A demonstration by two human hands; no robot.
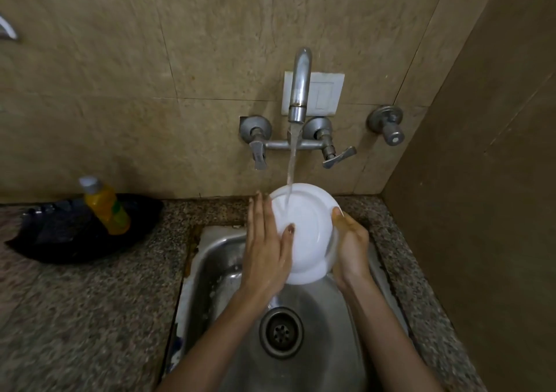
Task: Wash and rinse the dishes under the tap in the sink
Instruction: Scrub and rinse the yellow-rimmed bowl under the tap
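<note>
**White plate held under running tap**

White plate [304, 229] is held tilted above the far end of the steel sink [216, 259], its concave face turned toward the camera. A stream of water [291, 163] falls from the tap spout [299, 87] and strikes the upper left part of that face.

The left hand [266, 247] lies flat against the plate's left edge. Its fingers are straight and point toward the wall, and the thumb rests on the plate's face. The right hand [352, 247] grips the plate's right rim, with the fingers curled behind it and the thumb tip at the rim's upper right. Both forearms reach in from the lower edge of the view, above the basin.

The round drain [281, 331] sits in the sink floor, nearer the camera than the plate. Two lever handles flank the spout on the tiled wall [150, 75]: the left lever [259, 154] hangs downward and the right lever [338, 157] points out to the right. A white switch plate [326, 93] is mounted behind the spout, and a separate round valve [389, 128] sits further right.

The speckled stone countertop [75, 316] surrounds the sink. On its left side, a yellow bottle [106, 206] with a grey cap stands tilted on a crumpled black bag [75, 232].
</note>
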